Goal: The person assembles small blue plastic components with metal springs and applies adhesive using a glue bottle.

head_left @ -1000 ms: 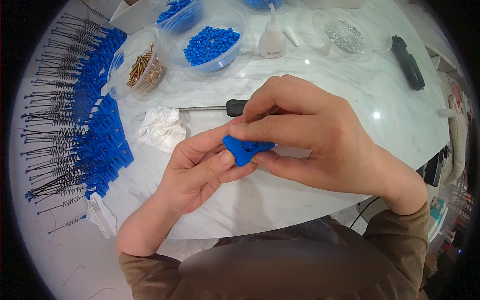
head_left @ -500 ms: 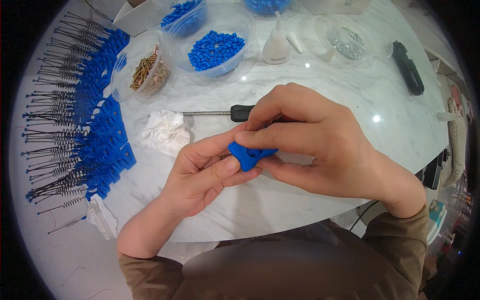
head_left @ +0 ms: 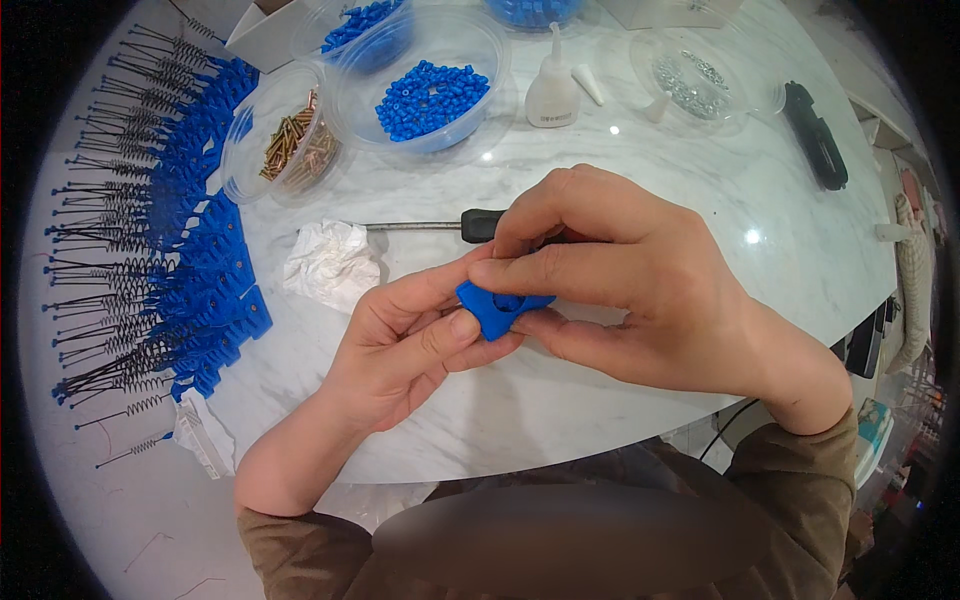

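Note:
A small blue plastic part [head_left: 497, 308] is held above the white marble table [head_left: 600, 400] by both hands. My left hand [head_left: 400, 345] supports it from below, thumb pressed on its left end. My right hand [head_left: 620, 285] covers it from above and the right, with forefinger and thumb pinching its upper edge. Most of the part is hidden by my fingers. Just behind my right hand lies a screwdriver [head_left: 430, 226] with a black handle.
A crumpled white tissue [head_left: 333, 266] lies left of my hands. Rows of blue parts with springs and wires [head_left: 170, 250] fill the left side. At the back stand tubs of blue beads [head_left: 430, 95], brass pieces [head_left: 290, 150], small metal bits [head_left: 690, 80], and a glue bottle [head_left: 552, 90]. A black tool [head_left: 815, 135] lies far right.
Both hands with the blue part have shifted slightly toward me and to the right. The grip on the part stays the same.

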`<control>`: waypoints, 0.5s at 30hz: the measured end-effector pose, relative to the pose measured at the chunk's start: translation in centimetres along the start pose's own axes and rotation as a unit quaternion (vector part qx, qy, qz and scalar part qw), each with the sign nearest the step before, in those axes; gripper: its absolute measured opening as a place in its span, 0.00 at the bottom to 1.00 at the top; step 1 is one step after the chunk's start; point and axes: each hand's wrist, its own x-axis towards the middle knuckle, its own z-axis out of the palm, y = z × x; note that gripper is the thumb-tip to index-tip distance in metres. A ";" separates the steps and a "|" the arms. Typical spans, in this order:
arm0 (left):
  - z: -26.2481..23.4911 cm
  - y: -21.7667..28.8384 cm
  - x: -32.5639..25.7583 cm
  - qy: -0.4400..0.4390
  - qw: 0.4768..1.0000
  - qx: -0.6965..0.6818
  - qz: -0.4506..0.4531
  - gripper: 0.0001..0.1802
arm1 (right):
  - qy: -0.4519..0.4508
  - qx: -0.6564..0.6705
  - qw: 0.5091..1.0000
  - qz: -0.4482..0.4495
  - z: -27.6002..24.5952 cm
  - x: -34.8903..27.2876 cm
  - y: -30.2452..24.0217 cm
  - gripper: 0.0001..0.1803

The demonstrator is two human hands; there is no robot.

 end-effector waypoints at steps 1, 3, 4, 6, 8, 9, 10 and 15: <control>0.1 0.0 0.0 0.002 1.000 0.000 0.001 0.25 | 0.001 0.002 1.000 0.001 0.0 0.0 0.0 0.20; 0.0 0.0 0.0 0.006 1.000 0.001 0.002 0.24 | 0.001 -0.001 1.000 0.001 0.0 0.0 0.1 0.20; -0.1 -0.1 0.0 0.003 1.000 0.000 0.003 0.24 | 0.001 -0.004 1.000 0.000 0.0 0.0 0.1 0.20; -0.1 -0.1 0.0 0.000 1.000 -0.001 0.004 0.24 | 0.004 -0.002 1.000 0.001 0.1 0.0 0.0 0.20; 0.0 -0.1 0.0 0.004 1.000 -0.001 0.005 0.24 | 0.006 0.001 1.000 0.001 0.1 -0.1 0.1 0.20; 0.0 -0.1 0.0 0.004 1.000 -0.001 0.005 0.24 | 0.007 0.003 1.000 0.002 0.1 -0.1 0.1 0.20; 0.0 -0.1 0.0 0.005 1.000 0.001 0.007 0.24 | 0.007 0.004 1.000 0.003 0.1 -0.1 0.1 0.20; -0.1 -0.2 0.0 0.005 1.000 0.004 0.015 0.24 | 0.013 0.004 1.000 -0.003 0.2 -0.1 0.2 0.19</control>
